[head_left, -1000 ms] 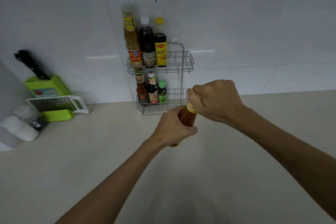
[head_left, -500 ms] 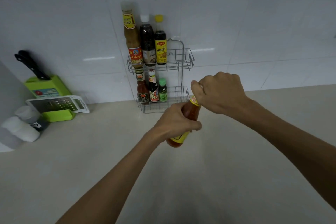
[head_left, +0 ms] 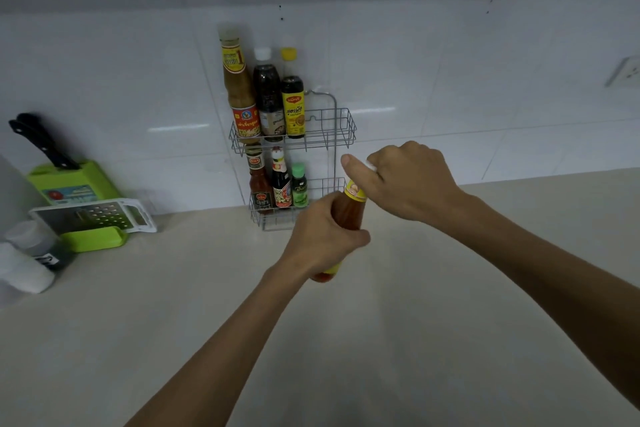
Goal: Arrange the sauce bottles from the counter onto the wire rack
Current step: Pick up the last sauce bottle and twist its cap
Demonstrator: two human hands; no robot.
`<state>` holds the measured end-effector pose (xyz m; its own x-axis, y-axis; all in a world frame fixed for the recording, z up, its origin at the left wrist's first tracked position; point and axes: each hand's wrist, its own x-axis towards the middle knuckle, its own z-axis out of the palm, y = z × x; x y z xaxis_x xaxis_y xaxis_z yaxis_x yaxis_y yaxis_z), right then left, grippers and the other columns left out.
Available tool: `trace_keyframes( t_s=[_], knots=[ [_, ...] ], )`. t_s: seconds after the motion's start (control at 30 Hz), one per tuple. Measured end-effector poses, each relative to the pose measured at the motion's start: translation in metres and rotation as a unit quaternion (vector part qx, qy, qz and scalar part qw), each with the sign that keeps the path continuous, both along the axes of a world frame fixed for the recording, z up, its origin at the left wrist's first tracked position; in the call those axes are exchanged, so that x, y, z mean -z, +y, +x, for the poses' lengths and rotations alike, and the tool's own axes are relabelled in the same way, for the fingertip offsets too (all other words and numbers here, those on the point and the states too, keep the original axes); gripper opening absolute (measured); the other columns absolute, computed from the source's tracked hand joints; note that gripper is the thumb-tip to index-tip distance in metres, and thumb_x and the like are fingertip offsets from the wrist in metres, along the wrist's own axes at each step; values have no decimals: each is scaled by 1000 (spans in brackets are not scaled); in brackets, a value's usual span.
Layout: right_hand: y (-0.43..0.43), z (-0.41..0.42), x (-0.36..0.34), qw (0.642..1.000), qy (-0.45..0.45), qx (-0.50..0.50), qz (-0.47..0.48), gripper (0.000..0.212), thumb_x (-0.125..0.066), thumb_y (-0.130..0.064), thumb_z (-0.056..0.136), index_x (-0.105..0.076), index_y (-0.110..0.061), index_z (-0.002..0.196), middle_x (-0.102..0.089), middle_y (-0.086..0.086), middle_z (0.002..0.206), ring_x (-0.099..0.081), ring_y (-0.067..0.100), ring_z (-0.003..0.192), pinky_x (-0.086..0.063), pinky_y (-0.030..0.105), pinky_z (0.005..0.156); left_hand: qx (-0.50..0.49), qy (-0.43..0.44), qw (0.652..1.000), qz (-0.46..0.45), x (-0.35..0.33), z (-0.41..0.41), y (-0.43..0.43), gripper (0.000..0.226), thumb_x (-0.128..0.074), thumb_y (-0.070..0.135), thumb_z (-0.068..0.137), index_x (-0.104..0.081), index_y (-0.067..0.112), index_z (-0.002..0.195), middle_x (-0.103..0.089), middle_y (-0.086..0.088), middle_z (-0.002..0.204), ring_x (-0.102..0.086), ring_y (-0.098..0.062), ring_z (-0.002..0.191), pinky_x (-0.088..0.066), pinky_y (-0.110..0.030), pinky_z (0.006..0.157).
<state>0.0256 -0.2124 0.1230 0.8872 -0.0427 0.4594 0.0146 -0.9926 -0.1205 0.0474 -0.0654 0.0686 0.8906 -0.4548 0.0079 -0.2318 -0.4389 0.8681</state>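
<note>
A red chilli sauce bottle (head_left: 350, 215) with a yellow neck label is held above the counter, in front of the two-tier wire rack (head_left: 341, 130). My left hand (head_left: 320, 237) wraps its body. My right hand (head_left: 408, 177) is closed over its cap, with a bit of white showing between the fingers. The rack's top shelf holds three tall bottles (head_left: 268, 97) at its left side. The bottom shelf holds three smaller bottles (head_left: 280, 184), also at the left. The right half of each shelf is bare.
A green knife block (head_left: 74, 184) with a black-handled knife stands at the left, a grater (head_left: 93, 217) leaning on it. White and dark containers (head_left: 29, 260) sit at the far left edge. A wall socket (head_left: 625, 71) is at the right. Beige counter (head_left: 398, 322) spreads below.
Both hands have lifted the red bottle slightly and tilted it; its bottom now shows below my left hand. My right hand stays on the cap.
</note>
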Motion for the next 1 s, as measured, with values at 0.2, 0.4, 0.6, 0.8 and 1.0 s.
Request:
trace_keyframes(
  t_s=[0.2, 0.4, 0.6, 0.8, 1.0],
  knots=[
    [-1, 2, -7, 990, 26, -135, -18, 70, -23, -71, 91, -43, -13, 58, -47, 0, 52, -47, 18, 51, -33, 30, 53, 159, 143, 977, -11, -8, 13, 22, 26, -78, 1, 70, -62, 8, 89, -66, -6, 81, -66, -21, 76, -56, -43, 81],
    [3, 10, -3, 990, -52, -132, -13, 64, -30, -53, 95, -47, -8, 52, -43, 5, 44, -40, 22, 42, -26, 29, 47, 188, 173, 967, -14, -21, 12, 25, 31, -77, 0, 73, -60, -2, 98, -69, -11, 85, -72, -25, 74, -60, -42, 80],
    [2, 8, -2, 993, 116, -15, -7, 71, -20, -69, 93, -54, -14, 63, -50, 2, 61, -49, 21, 61, -35, 31, 59, 39, 45, 997, 40, -3, 3, 15, 32, -81, 18, 67, -62, 17, 93, -69, -7, 88, -68, -25, 84, -57, -40, 78],
    [9, 4, -1, 983, 12, -174, 51, 57, -33, -54, 95, -35, -22, 48, -38, 0, 43, -37, 16, 42, -25, 29, 48, 209, 153, 965, 29, -19, 10, 29, 33, -80, 4, 72, -62, 6, 100, -73, -16, 93, -73, -28, 86, -59, -43, 87],
    [20, 13, 1, 994, 97, -14, 54, 50, -30, -47, 92, -45, -14, 57, -50, 3, 59, -46, 20, 56, -30, 30, 53, 121, 109, 986, 28, -8, 8, 25, 33, -82, 14, 69, -63, 12, 95, -74, -11, 92, -73, -23, 85, -59, -42, 85]
  ],
)
